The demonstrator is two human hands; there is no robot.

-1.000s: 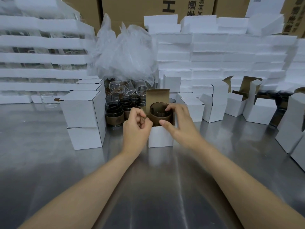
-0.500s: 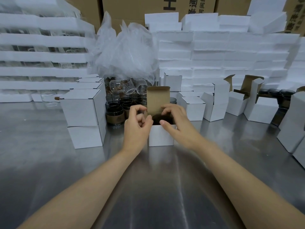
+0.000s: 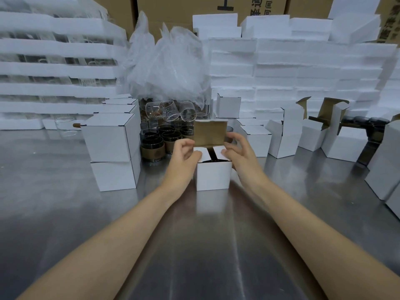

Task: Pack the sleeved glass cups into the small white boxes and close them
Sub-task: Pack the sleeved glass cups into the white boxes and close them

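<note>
The small box (image 3: 213,177) is plain white outside with a brown lid (image 3: 209,133) lining, on a streaked grey tabletop (image 3: 65,213); left of it, clear cups (image 3: 152,148) wear brown sleeves.

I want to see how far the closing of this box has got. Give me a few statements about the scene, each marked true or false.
1. The lid flap of the small white box stands upright. True.
2. Both side flaps are folded in over the opening. True.
3. The left hand holds a cup. False: its thumb rests on a side flap, and the sleeved cups stand on the table behind it.
4. The stack of two closed boxes is to the right of the small white box. False: it is to its left.
5. The right hand lies flat on the table. False: it is at the box's right side, thumb on a flap.
</note>
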